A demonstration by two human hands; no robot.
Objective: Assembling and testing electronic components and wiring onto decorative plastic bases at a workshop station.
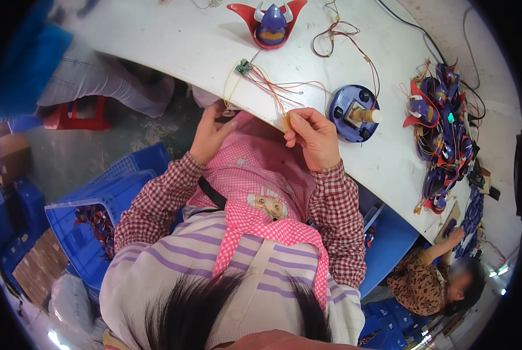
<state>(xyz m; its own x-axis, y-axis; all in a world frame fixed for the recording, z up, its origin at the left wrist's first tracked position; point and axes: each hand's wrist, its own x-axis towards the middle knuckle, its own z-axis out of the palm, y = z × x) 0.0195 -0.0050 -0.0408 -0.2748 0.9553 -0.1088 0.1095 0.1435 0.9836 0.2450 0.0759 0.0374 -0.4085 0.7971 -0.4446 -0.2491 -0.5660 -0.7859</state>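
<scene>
My right hand (314,137) is closed in a pinch at the table's near edge, holding a small tan piece (286,122) with thin wires running to it. These wires lead to a small green circuit board (243,67) lying on the white table. My left hand (210,135) is curled at the edge, thumb and fingers around a small dark part (226,118) at the end of yellow wires; its shape is mostly hidden. Beside my right hand lies a round purple-blue base (354,114) with dark feet and a pale cylinder, connected to red wires.
A purple horned figure with red wings (272,26) stands at the far side of the white table (173,35). More such figures (442,128) are heaped at the right. A co-worker (430,280) sits lower right. Blue crates (89,233) and a red stool (77,115) are at left.
</scene>
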